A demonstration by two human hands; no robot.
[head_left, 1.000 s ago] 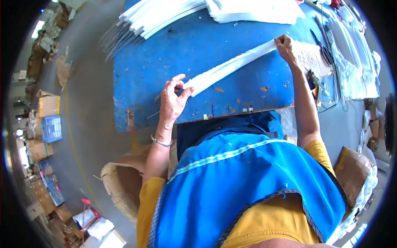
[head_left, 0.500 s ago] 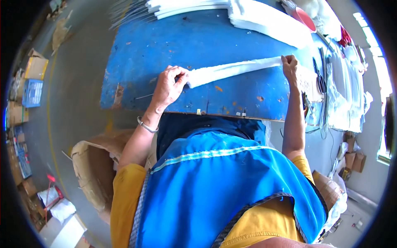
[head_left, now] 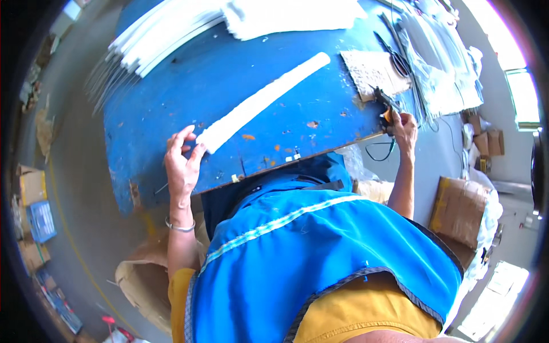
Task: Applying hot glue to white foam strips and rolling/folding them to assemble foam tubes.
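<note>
Left hand [head_left: 182, 163] pins the white strip [head_left: 264, 100] flat on the counter [head_left: 171, 103], right hand [head_left: 404, 124] gripping the pliers [head_left: 384, 103], cutting looks not started yet.

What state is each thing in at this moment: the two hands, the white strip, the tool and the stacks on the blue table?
Left hand: grip closed on the near end of the white strip.
White strip: flat on the table, stretched diagonally, far end free.
Right hand: at the table's right edge, grip around a small orange-handled tool.
Orange-handled tool: held, tip on the table.
Stacked white strips: piled at the far edge.
Blue table: paint chipped.
</note>
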